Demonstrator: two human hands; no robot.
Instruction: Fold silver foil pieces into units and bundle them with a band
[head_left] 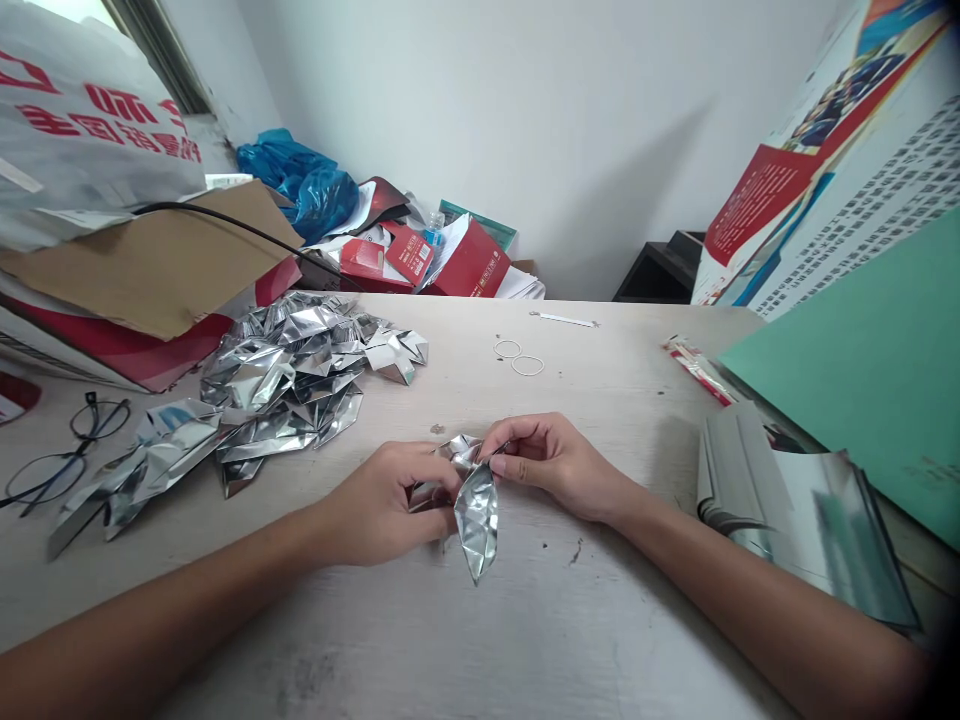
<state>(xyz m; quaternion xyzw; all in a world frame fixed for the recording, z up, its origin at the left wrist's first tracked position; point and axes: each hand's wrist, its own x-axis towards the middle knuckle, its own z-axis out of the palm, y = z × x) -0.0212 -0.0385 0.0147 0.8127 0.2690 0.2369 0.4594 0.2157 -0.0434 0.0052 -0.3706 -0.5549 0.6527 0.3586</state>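
My left hand and my right hand meet at the middle of the pale wooden table. Both pinch a folded piece of shiny silver foil paper, whose pointed end hangs toward me. My left fingers are curled around its left part. The thumb and fingers of my right hand are closed on its upper right edge. A heap of several finished silver folded pieces lies to the left, a short reach from my left hand.
Spectacles lie at the left edge. A cardboard box and red packets crowd the back left. Two rubber rings sit mid-table. A stack of silver sheets and a green board occupy the right.
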